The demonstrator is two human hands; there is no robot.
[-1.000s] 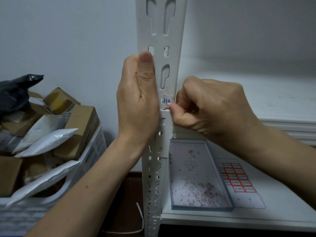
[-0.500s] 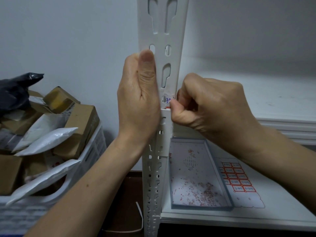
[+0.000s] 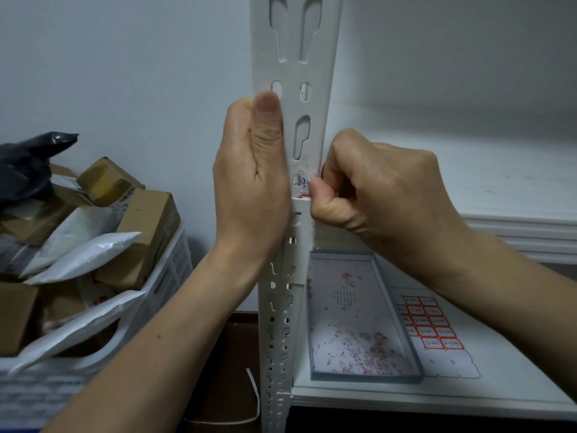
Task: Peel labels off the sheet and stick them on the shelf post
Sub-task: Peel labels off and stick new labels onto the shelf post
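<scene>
1. The label (image 3: 300, 180), white with blue writing and a red lower edge, lies on the front face of the post (image 3: 296, 57). It sits over a small slot, just above a joint in the post.
2. The right hand (image 3: 381, 189) is curled into a loose fist. Its thumb tip presses the label's right part against the post edge. A second ago that thumb sat lower, at the joint; it has crept up and now covers more of the writing.
3. The left hand (image 3: 249, 170) has barely moved. It grips the post from the left, thumb straight up the front face.
4. Judged from this, the label is on and being rubbed down; peeling the next one should follow.
5. The sheet (image 3: 434, 332), with red-framed labels left, lies on the shelf (image 3: 499, 385) lower right, beside a box (image 3: 337, 332) of paper scraps.
6. At far left stands a crate (image 3: 168, 276) of parcels.
</scene>
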